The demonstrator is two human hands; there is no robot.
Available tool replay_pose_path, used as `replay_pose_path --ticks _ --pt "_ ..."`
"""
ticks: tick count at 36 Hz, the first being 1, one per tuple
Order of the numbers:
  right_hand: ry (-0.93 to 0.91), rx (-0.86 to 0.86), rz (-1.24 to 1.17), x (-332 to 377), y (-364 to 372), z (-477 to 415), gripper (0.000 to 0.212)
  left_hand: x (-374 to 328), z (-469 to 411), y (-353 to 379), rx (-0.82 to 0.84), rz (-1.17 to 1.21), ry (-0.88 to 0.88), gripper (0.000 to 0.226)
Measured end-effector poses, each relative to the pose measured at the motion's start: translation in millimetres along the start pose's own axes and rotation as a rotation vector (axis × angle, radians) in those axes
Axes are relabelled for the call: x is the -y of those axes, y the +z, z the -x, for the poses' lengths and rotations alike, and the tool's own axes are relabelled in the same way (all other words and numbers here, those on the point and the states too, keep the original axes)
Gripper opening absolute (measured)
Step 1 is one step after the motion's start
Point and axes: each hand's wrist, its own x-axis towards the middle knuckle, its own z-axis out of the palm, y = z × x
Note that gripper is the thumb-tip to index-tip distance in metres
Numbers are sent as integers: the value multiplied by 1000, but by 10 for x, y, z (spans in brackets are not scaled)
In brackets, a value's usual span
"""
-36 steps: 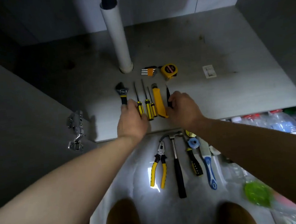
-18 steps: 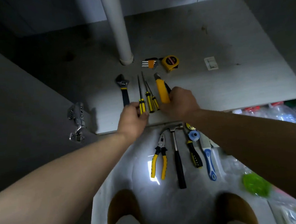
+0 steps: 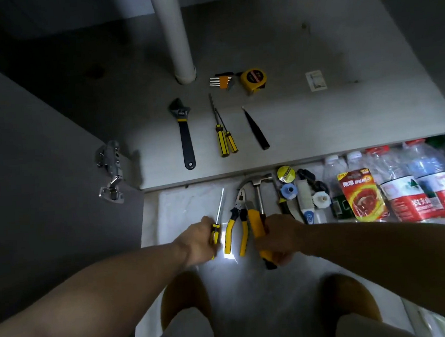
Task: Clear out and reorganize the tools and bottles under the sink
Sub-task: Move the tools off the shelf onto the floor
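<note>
My left hand (image 3: 199, 242) grips a yellow-handled screwdriver (image 3: 219, 208) over the floor, left of the yellow pliers (image 3: 237, 226). My right hand (image 3: 279, 239) grips a yellow utility knife (image 3: 255, 225) just right of the pliers, in front of the hammer (image 3: 257, 189). On the cabinet floor (image 3: 344, 120) remain a black wrench (image 3: 184, 134), two yellow screwdrivers (image 3: 224, 139), a black pointed tool (image 3: 257, 130), hex keys (image 3: 222, 81) and a yellow tape measure (image 3: 254, 79).
A white drain pipe (image 3: 174, 35) stands at the back of the cabinet. A metal door hinge (image 3: 111, 171) is at the left. Tape rolls (image 3: 287, 182), a battery pack (image 3: 360, 195) and several water bottles (image 3: 414, 181) lie on the floor at the right. My knees fill the bottom.
Both hands have pulled back from the cabinet floor to the floor outside, the left taking a screwdriver and the right the yellow utility knife with it.
</note>
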Motion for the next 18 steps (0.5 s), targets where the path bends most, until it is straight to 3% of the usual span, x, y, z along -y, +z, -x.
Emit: replay_pose_path --ticks 6,9,15,18 --pt "107 -81 -68 81 26 -326 29 129 -190 -100 35 -8 -196 50" --pt "96 -147 46 97 41 -402 32 175 -236 -132 14 52 -229 51" --pt "51 -173 194 77 66 -430 48 196 -263 -165 -37 -70 -224 34" --pt "-61 -241 339 95 5 -337 43 123 -166 -302 -100 -307 -101 18"
